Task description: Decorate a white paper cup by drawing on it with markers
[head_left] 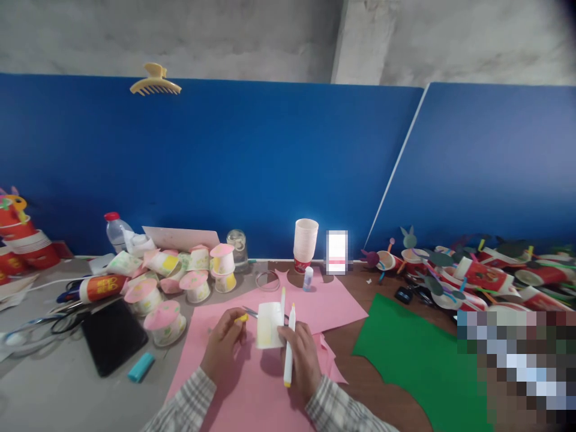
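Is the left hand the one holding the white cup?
No, the right hand holds the white cup, while the left hand pinches a small yellow piece.

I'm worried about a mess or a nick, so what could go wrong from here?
The left hand holds a small yellow cap, so the white marker in the right hand may be uncapped and could streak the pale cup held with it. The cup could also dent if the fingers squeeze hard. What looks like a scissor blade lies close to the left hand and might nick it.
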The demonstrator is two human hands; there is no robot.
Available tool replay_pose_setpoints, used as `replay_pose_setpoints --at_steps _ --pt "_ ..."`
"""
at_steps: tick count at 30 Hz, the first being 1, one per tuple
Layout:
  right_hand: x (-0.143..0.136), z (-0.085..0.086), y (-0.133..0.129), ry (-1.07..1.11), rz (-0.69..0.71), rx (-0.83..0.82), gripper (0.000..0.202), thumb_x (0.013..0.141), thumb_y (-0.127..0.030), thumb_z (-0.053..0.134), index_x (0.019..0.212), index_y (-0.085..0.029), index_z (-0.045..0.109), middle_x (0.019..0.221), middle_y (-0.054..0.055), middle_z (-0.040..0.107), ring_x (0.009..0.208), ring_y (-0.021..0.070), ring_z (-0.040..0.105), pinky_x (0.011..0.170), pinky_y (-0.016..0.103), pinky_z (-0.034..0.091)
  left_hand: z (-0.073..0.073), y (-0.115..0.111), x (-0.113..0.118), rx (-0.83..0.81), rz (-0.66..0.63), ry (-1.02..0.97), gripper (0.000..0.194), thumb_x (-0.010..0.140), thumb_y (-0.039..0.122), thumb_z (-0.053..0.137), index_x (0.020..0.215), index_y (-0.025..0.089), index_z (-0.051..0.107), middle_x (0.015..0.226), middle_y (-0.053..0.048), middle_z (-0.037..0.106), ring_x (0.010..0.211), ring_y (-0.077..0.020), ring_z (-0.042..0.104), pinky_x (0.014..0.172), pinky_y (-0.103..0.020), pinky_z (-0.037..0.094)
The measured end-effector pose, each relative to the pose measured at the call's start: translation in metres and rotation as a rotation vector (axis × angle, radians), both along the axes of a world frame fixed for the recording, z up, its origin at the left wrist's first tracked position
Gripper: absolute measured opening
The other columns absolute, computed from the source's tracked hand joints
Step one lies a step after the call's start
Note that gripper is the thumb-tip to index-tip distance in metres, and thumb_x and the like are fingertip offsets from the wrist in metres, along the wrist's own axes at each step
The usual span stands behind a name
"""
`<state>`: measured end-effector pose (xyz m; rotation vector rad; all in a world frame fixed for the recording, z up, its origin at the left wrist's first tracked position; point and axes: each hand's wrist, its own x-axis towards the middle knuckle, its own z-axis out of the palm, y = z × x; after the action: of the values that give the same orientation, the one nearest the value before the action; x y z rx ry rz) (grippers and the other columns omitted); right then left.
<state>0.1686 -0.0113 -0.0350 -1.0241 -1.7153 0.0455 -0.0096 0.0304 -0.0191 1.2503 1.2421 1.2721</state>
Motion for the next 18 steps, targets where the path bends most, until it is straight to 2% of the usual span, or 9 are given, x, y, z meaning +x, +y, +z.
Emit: replay_pose_setpoints --at_steps 3,8,11,15,18 --pt "0.0003 -0.0021 0.0021 0.023 0.003 -0.014 0.036 0.07 -0.007 0.05 0.1 -0.024 0.056 0.07 0.002 0.053 0.065 0.0241 0.051 0.055 0.032 0.042 -0.0033 0.0022 -0.0021 -0.027 -0.051 -0.055 0.044 0.055 0.056 0.055 0.086 0.025 0.053 0.047 0.012 0.044 0.037 -0.0075 0.042 0.039 -0.021 0.036" --pt "-0.0008 -0.0044 0.0054 0.066 0.046 0.018 0.038 0.07 -0.005 0.051 0.101 -0.025 0.055 0.072 0.002 0.053 0.066 0.0233 0.053 0.056 0.032 0.044 -0.0074 0.0034 -0.0031 -0.056 -0.105 -0.121 0.036 0.051 0.052 0.058 0.074 0.024 0.055 0.048 0.011 0.045 0.04 -0.0076 0.044 0.042 -0.021 0.037" --pt "-0.0017 -0.0046 0.0063 0.088 0.064 0.042 0.041 0.07 -0.005 0.052 0.104 -0.027 0.054 0.074 0.002 0.054 0.064 0.0231 0.054 0.054 0.032 0.045 -0.0088 0.003 -0.0013 -0.076 -0.128 -0.152 0.036 0.051 0.055 0.058 0.068 0.024 0.052 0.048 0.012 0.044 0.041 -0.008 0.046 0.042 -0.021 0.038" --pt "-0.0026 -0.0047 0.0069 0.116 0.085 0.046 0.043 0.07 -0.007 0.053 0.107 -0.029 0.053 0.077 0.002 0.055 0.064 0.0232 0.055 0.053 0.032 0.046 -0.0104 0.0053 -0.0006 -0.092 -0.125 -0.176 0.035 0.053 0.057 0.059 0.056 0.024 0.045 0.046 0.013 0.042 0.035 -0.004 0.04 0.037 -0.017 0.033" --pt "-0.0033 -0.0073 0.0088 0.135 0.067 0.063 0.043 0.07 -0.007 0.052 0.106 -0.031 0.054 0.073 0.0 0.055 0.061 0.023 0.056 0.052 0.031 0.047 -0.006 0.005 0.0017 -0.129 -0.168 -0.223 0.034 0.049 0.053 0.061 0.059 0.026 0.043 0.048 0.013 0.045 0.033 -0.0047 0.04 0.034 -0.017 0.033"
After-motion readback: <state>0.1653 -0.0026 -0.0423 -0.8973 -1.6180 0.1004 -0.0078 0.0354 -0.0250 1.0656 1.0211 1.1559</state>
